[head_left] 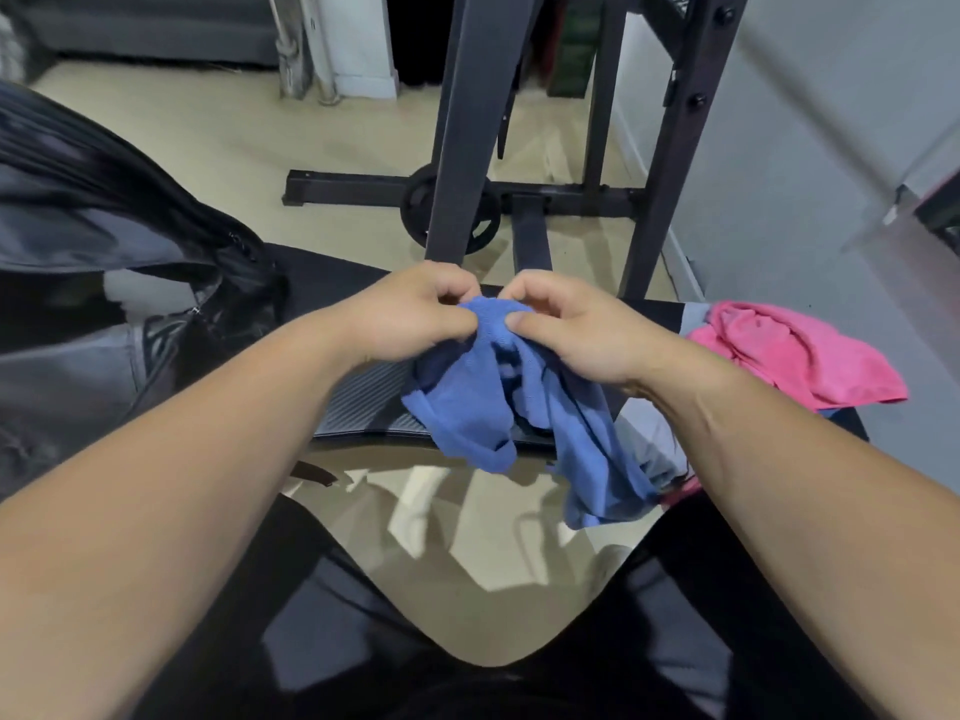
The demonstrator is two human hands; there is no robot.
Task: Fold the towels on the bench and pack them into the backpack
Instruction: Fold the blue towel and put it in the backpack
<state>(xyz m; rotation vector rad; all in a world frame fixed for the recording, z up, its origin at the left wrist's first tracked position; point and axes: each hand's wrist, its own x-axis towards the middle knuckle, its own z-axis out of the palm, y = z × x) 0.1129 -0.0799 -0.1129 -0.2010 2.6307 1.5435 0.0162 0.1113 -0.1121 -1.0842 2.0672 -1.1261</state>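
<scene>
While the blue towel hangs bunched over the bench, the left hand and right hand each pinch its top edge close together. Folding has barely begun: next, find the corners and spread them. A pink towel waits right, the backpack left.

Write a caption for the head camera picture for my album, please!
Left hand and right hand pinch a crumpled blue towel over the bench; a pink towel lies right, backpack left.

One blue towel, one pink towel, one backpack, one bench.
</scene>
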